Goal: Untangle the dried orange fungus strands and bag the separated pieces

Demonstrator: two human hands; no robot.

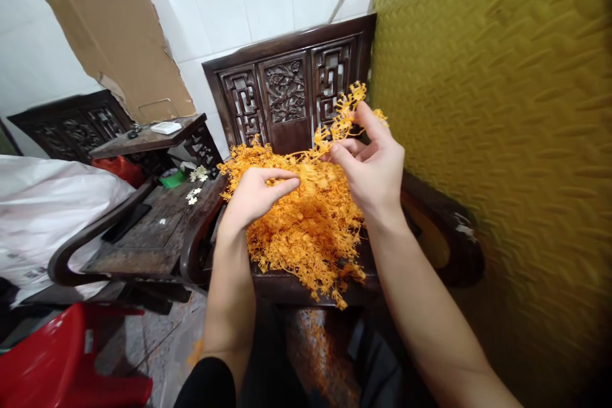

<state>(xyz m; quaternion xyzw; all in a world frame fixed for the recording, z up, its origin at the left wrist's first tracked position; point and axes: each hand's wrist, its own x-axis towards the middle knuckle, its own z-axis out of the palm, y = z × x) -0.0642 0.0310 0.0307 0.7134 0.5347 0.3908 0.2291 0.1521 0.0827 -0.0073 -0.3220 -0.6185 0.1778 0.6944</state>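
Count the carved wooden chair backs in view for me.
2: one chair back behind the orange pile, and a second chair back at the picture's left, beyond the white bag. Others may be hidden.

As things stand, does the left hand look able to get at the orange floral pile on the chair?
Probably yes: the left hand is right at the orange floral pile, and nothing visible blocks its way. Whether its fingertips already pinch a piece is unclear.
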